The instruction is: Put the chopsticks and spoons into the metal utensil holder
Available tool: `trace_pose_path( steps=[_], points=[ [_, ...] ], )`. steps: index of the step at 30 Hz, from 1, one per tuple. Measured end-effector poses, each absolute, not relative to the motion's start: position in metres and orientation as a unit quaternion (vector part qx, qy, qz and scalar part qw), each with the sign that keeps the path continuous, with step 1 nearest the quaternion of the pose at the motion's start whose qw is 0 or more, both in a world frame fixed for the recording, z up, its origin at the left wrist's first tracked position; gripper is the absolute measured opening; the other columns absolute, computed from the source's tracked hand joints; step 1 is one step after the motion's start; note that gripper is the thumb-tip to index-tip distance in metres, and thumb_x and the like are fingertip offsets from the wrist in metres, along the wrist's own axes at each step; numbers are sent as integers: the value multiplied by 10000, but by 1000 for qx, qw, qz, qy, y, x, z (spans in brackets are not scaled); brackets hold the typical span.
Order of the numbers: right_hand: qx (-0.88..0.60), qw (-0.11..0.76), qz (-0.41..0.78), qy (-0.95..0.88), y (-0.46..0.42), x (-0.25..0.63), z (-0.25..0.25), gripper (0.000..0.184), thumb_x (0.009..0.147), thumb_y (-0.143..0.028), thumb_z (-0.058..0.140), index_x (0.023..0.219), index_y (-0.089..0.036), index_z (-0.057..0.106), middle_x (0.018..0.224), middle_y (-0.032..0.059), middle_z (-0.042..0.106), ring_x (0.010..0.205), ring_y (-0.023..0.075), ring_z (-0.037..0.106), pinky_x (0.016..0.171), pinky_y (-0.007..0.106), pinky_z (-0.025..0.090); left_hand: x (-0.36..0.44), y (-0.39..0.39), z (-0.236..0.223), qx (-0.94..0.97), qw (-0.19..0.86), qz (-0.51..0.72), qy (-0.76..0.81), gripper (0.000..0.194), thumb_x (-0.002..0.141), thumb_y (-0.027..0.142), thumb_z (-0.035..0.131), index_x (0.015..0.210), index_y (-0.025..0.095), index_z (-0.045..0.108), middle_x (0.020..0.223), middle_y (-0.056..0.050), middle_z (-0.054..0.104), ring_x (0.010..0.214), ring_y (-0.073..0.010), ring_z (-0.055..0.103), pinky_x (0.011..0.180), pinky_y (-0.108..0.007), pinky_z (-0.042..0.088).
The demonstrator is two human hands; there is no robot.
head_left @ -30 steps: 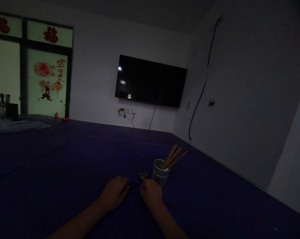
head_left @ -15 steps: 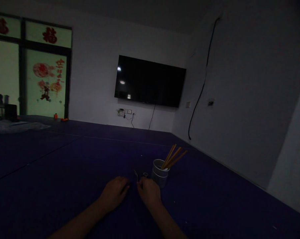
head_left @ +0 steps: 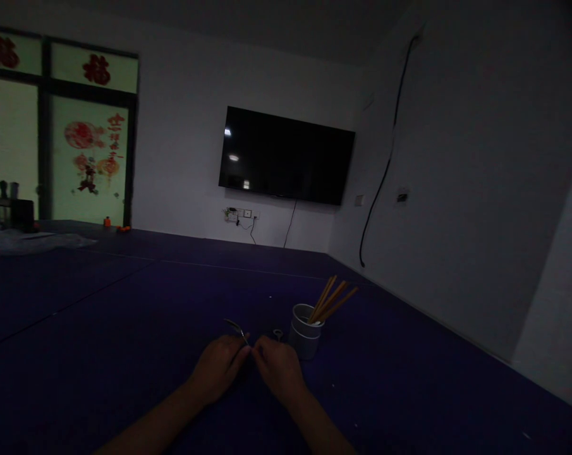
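Note:
A slim metal spoon [head_left: 233, 326] points up and left, its handle running down between my two hands. My right hand [head_left: 279, 366] pinches the lower end of the handle. Closed beside it, my left hand [head_left: 219, 366] has its thumb and fingers on the same handle, and the fingertips of both hands meet there. Just behind my right hand lies a small round metal piece [head_left: 277, 333], partly hidden and too dark to name. A grey metal cup [head_left: 304, 338] stands right of my right hand, with several wooden chopsticks [head_left: 333, 302] leaning out of it to the right.
The dark blue table [head_left: 195, 284] reaches back to the wall. A wall-mounted television [head_left: 286, 155] hangs beyond it. Clear plastic sheeting [head_left: 39, 242] and small orange items [head_left: 123, 229] lie at the far left. A black cable [head_left: 385, 167] hangs on the right wall.
The spoon has moved left, from my right hand to between both hands, and now tilts further left. My right hand has shifted left to meet my left hand.

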State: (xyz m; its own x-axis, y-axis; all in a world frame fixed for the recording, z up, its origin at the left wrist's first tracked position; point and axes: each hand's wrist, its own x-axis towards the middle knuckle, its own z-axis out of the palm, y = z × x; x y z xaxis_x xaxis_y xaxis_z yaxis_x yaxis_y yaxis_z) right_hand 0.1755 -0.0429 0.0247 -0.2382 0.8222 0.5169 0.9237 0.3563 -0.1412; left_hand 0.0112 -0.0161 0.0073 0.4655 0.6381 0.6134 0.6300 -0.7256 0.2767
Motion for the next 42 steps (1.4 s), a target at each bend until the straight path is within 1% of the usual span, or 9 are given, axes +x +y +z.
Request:
trace_pose_path(
  steps=[3, 5, 10, 16, 23, 29, 34, 39, 42],
  points=[
    [-539, 274, -102, -790, -41, 177, 22, 157, 894, -232, 476, 796, -230, 598, 735, -24, 680, 676, 121, 639, 555, 211, 332, 10, -14, 5, 850, 5, 384, 361, 436, 950, 405, 279, 1204, 202, 569, 1042, -79, 687, 955, -196, 629, 842, -343, 487],
    [-527, 282, -102, -795, -40, 178, 20, 157, 891, -239, 481, 788, -228, 598, 738, -21, 678, 675, 119, 633, 558, 210, 335, 10, -12, 4, 847, 2, 401, 350, 424, 947, 400, 297, 1189, 205, 585, 1034, -76, 693, 946, -192, 635, 825, -332, 497],
    [-491, 286, -101, -817, -39, 178, 17, 152, 879, -232, 492, 770, -213, 597, 778, -5, 685, 712, 120, 633, 596, 204, 354, 11, -14, 7, 843, -20, 430, 322, 429, 947, 375, 313, 908, 191, 700, 780, -61, 712, 747, -173, 656, 690, -275, 503],
    [-480, 287, -94, -824, -38, 178, 16, 139, 867, -229, 503, 779, -211, 609, 773, -1, 686, 697, 120, 630, 595, 206, 364, 13, -17, 10, 832, -55, 456, 312, 477, 945, 347, 327, 660, 182, 672, 590, -38, 651, 566, -136, 597, 544, -229, 432],
    [-480, 344, -80, -803, -43, 177, 22, 71, 814, -242, 583, 866, -234, 629, 779, -16, 655, 683, 119, 608, 605, 207, 397, 11, -18, 11, 803, -90, 504, 305, 488, 936, 347, 333, 618, 185, 666, 560, -38, 627, 529, -121, 557, 514, -221, 415],
    [-478, 352, -72, -802, -44, 177, 23, 99, 844, -261, 566, 907, -239, 640, 909, 4, 651, 827, 136, 616, 689, 219, 435, 9, -20, 13, 791, -28, 501, 350, 531, 931, 421, 328, 620, 189, 690, 573, -43, 646, 552, -139, 585, 544, -235, 441],
    [-485, 327, -93, -805, -43, 177, 23, 142, 872, -279, 529, 908, -247, 662, 904, 8, 659, 818, 130, 618, 680, 212, 434, 7, -18, 14, 757, 29, 526, 387, 539, 910, 489, 338, 663, 185, 709, 591, -33, 669, 558, -138, 591, 554, -237, 437],
    [-486, 326, -106, -804, -46, 177, 26, 184, 883, -242, 488, 954, -243, 658, 913, 10, 659, 827, 129, 618, 684, 208, 434, 7, -14, 14, 718, 89, 545, 424, 566, 885, 497, 361, 505, 161, 612, 449, 9, 553, 422, -106, 488, 448, -211, 338],
    [-495, 317, -116, -801, -46, 178, 27, 203, 892, -234, 466, 971, -238, 653, 924, 17, 660, 817, 129, 620, 680, 210, 436, 7, -12, 15, 694, 118, 559, 438, 561, 870, 504, 376, 471, 159, 569, 416, 25, 500, 396, -101, 457, 433, -210, 312]
  ],
)
